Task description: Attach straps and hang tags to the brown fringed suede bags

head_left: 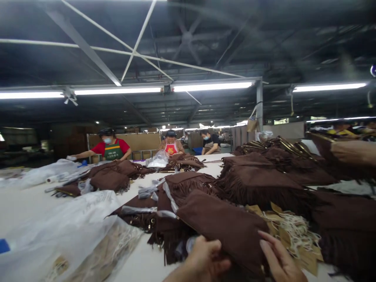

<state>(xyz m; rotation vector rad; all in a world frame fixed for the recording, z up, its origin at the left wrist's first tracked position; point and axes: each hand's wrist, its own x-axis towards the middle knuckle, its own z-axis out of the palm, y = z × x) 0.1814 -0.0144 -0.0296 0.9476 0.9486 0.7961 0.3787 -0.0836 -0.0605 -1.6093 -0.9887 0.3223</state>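
A flat brown suede bag (223, 225) with fringe lies on top of a pile at the near edge of the white table (26, 203). My left hand (205, 260) is curled at the bag's lower left corner, fingers closed on its edge. My right hand (279, 260) rests on the bag's lower right side, fingers stretched along the suede. A bundle of tan paper tags on cream strings (293, 231) lies just right of the bag, close to my right hand.
Heaps of brown fringed bags (264, 176) cover the table's right side and middle. Clear plastic bags (73, 231) lie at the near left. Across the table, a person in a red shirt and green apron (110, 149) and two others work.
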